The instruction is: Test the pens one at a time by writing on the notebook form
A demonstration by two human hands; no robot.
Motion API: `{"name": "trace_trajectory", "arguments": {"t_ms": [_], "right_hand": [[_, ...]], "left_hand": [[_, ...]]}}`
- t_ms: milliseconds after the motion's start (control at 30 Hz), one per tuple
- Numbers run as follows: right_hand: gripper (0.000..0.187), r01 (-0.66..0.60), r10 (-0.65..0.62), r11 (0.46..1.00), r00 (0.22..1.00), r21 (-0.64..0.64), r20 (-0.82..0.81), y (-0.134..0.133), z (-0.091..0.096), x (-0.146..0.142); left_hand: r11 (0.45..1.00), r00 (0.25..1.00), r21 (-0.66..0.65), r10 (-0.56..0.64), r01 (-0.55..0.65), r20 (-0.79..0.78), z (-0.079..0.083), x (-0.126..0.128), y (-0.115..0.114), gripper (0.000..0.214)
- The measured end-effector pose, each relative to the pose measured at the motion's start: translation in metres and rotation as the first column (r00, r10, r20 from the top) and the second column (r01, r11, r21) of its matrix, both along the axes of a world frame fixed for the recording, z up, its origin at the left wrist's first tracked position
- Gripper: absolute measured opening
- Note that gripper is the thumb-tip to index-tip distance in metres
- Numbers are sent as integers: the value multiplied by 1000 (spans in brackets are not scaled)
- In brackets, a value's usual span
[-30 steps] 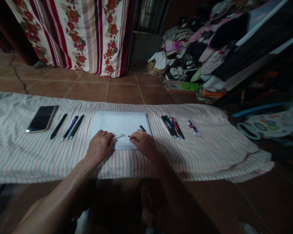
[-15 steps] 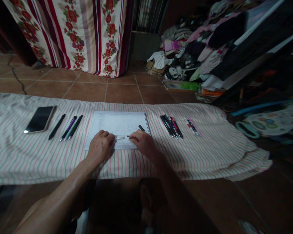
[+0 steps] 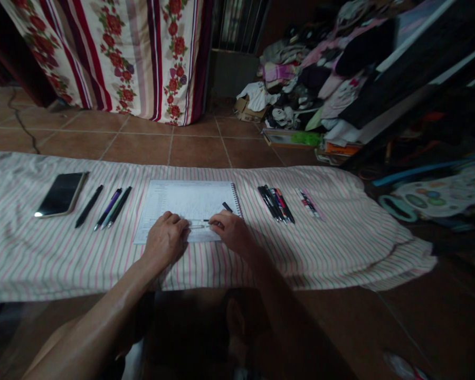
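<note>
My left hand [image 3: 166, 236] rests over the lower part of a spiral notebook [image 3: 186, 198], its fingers closed on a thin clear pen barrel [image 3: 197, 226] that points right. Facing it, my right hand [image 3: 233, 230] pinches a slim pen part with a dark end; most of it is hidden by the fingers. The tip of the barrel reaches close to the right fingertips; whether the two pieces touch, I cannot tell. A short black piece [image 3: 227, 207], like a pen cap or grip, shows just above the right hand on the page.
On the striped cloth [image 3: 340, 237], a phone [image 3: 61, 194] and several pens [image 3: 113, 208] lie left of the notebook. To its right are a bunch of pens [image 3: 276, 204] and a smaller pink-and-dark group [image 3: 310, 203]. Piled clothes [image 3: 296, 89] and a floral curtain [image 3: 114, 58] stand beyond.
The gap between the clear barrel and my right fingertips has narrowed. Both hands stay over the notebook, and the whole view has shifted slightly.
</note>
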State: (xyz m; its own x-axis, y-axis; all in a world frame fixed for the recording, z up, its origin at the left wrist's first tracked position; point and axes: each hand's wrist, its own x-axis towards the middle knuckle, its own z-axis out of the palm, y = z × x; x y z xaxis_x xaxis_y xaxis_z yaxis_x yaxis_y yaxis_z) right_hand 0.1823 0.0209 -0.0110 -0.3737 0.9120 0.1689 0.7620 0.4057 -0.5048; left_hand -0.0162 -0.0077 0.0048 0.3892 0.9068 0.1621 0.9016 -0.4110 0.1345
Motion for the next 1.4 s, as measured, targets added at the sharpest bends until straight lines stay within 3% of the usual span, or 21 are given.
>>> {"name": "trace_trajectory", "arguments": {"t_ms": [433, 833, 1400], "right_hand": [[12, 99, -99, 991, 995, 89, -6, 9, -3, 9], [13, 37, -36, 988, 999, 148, -8, 14, -7, -6], [11, -26, 13, 993, 993, 112, 114, 20, -2, -9]], "left_hand": [[998, 1000, 56, 13, -14, 23, -2, -9, 3, 21], [989, 992, 81, 118, -121, 38, 5, -35, 8, 21], [983, 987, 96, 149, -154, 61, 4, -42, 7, 21]]}}
